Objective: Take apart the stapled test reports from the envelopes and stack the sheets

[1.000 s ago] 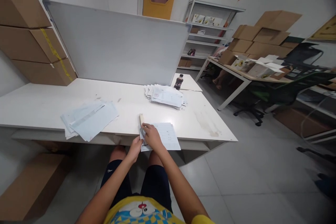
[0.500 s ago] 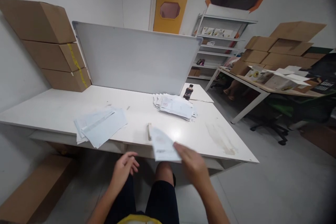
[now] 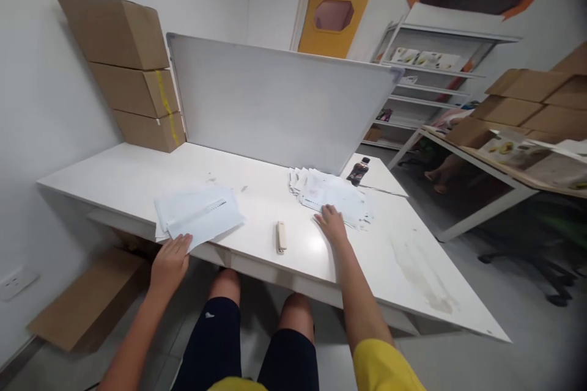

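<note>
My left hand (image 3: 170,263) is at the near corner of the left pile of papers (image 3: 204,211), its fingers over the top sheet and closed on the overhanging edge; the thumb is mostly hidden. My right hand (image 3: 333,224) lies on the near edge of the right pile of papers (image 3: 337,192), fingers stretched over the top sheet. That pile is thicker, with uneven, fanned edges. Between the two piles a beige stapler (image 3: 281,237) lies on the white table (image 3: 257,195), touched by neither hand.
A whiteboard (image 3: 275,104) stands along the table's back, beside stacked cardboard boxes (image 3: 142,85). Behind the right pile is a dark bottle (image 3: 358,171). A long carton (image 3: 92,299) lies on the floor at left. Another table (image 3: 477,159) with boxes stands at right, a person's feet beneath it.
My right hand has carried a paper from the table's front edge to the right pile and let it go. My left hand has moved left to the left pile. The view has turned left.
</note>
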The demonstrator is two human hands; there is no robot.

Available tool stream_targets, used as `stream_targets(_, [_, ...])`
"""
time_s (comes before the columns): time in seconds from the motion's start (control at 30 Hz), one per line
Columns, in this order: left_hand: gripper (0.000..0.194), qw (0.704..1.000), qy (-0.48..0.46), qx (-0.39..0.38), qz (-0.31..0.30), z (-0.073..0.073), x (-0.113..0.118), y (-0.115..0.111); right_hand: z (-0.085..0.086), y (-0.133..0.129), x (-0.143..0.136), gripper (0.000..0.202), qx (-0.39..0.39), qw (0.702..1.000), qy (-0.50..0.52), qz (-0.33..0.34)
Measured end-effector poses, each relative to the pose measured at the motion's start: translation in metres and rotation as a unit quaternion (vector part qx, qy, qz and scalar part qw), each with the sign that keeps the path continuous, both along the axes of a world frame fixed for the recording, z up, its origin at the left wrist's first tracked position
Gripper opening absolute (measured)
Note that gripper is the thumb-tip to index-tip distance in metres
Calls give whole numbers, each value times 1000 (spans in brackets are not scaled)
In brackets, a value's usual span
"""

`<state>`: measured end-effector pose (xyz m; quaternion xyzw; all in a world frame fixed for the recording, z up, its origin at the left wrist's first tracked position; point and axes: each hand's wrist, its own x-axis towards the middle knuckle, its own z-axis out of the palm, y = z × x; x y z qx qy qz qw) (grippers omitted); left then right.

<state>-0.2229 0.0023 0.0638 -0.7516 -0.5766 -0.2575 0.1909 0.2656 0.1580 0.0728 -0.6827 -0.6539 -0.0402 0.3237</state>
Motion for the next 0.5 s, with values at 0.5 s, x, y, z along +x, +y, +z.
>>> stream_targets(0.5, [57,930,-58,-28,-363,-27,90,-96,-32,-269,-117,51,-218,671,704,79])
